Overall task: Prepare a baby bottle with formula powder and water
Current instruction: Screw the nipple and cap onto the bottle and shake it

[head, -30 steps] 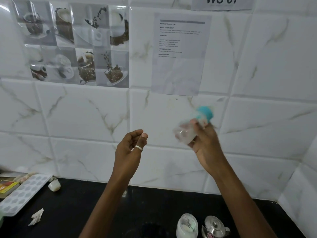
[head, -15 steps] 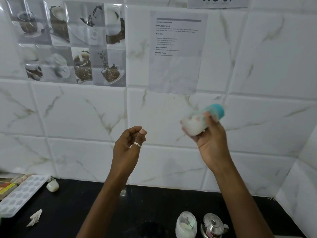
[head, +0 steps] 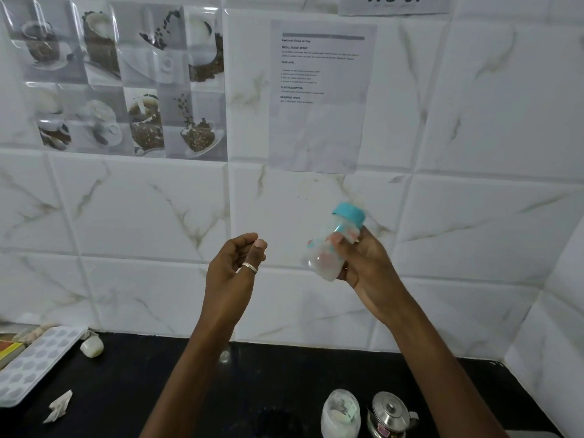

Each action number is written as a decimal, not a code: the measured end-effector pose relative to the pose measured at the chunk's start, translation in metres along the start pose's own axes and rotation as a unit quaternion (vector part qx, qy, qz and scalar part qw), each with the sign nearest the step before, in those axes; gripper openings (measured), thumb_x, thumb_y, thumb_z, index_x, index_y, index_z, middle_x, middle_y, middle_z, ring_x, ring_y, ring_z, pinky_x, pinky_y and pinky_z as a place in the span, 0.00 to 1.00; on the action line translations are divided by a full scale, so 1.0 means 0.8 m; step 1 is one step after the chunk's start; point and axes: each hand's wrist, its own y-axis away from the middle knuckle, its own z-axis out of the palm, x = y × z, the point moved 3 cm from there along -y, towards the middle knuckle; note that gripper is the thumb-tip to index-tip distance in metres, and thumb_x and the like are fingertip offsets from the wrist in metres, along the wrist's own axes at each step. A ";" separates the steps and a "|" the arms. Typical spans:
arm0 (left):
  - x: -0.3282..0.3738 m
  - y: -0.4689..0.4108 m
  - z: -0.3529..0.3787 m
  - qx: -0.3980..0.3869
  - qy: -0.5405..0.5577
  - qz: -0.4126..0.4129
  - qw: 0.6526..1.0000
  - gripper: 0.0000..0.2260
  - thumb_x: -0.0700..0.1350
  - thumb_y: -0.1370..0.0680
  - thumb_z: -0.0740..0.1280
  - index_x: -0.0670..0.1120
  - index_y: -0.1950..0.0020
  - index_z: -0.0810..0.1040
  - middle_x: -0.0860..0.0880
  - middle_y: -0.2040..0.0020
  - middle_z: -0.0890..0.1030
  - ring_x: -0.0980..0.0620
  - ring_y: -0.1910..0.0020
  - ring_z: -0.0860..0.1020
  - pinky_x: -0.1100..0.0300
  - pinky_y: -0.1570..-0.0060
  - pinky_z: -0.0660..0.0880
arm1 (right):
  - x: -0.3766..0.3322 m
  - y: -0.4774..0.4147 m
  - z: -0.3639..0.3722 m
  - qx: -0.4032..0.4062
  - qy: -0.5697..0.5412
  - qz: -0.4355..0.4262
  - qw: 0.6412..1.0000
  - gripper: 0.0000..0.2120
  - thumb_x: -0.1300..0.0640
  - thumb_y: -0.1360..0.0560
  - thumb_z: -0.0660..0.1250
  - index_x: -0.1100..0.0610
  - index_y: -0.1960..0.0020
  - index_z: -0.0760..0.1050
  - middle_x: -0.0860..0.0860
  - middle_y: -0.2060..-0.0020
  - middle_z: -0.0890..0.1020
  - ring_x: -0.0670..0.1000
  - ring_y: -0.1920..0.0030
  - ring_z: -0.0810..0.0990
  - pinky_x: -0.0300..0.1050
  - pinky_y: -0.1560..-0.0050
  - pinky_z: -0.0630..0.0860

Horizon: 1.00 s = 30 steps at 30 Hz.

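My right hand (head: 366,267) grips a small clear baby bottle (head: 328,251) with a teal cap (head: 348,215), held up in front of the tiled wall. The bottle is tilted, cap up and to the right, with milky white liquid in it, and it looks motion-blurred. To the left of the bottle, about a hand's width away, my left hand (head: 234,270) is raised. It holds nothing, its fingers loosely curled, and it wears a ring. A clear jar of white powder (head: 340,414) stands on the black counter (head: 189,390) below.
A small steel kettle (head: 390,415) stands right of the powder jar. At the counter's left lie a white moulded tray (head: 34,361), a small white object (head: 92,346), a crumpled paper scrap (head: 58,406) and a colourful box (head: 8,347). A printed sheet (head: 319,96) hangs on the wall.
My right hand has swung the bottle up and down between the frames, its tilt changing each time. My left hand has stayed almost still.
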 end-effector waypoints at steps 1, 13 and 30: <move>0.000 0.000 0.001 -0.001 -0.001 -0.001 1.000 0.13 0.56 0.21 0.68 0.53 0.38 0.80 0.57 0.49 0.86 0.55 0.44 0.84 0.47 0.35 0.78 | 0.001 0.001 0.001 -0.013 0.012 0.001 1.000 0.41 0.43 0.38 0.83 0.55 0.31 0.71 0.57 0.43 0.80 0.62 0.39 0.82 0.54 0.48 0.83; -0.003 0.004 0.004 -0.008 -0.006 -0.009 1.000 0.15 0.57 0.22 0.68 0.54 0.38 0.80 0.56 0.48 0.86 0.56 0.45 0.84 0.49 0.36 0.78 | -0.014 -0.010 0.000 0.026 -0.079 -0.056 0.995 0.39 0.43 0.33 0.80 0.58 0.30 0.69 0.58 0.40 0.80 0.63 0.37 0.81 0.59 0.45 0.83; 0.004 0.005 0.003 -0.008 -0.011 -0.007 1.000 0.19 0.60 0.25 0.68 0.54 0.38 0.80 0.56 0.48 0.86 0.56 0.46 0.84 0.48 0.35 0.78 | -0.002 -0.003 0.007 -0.024 0.033 0.011 0.999 0.45 0.38 0.41 0.83 0.56 0.32 0.70 0.58 0.43 0.81 0.62 0.38 0.82 0.53 0.49 0.83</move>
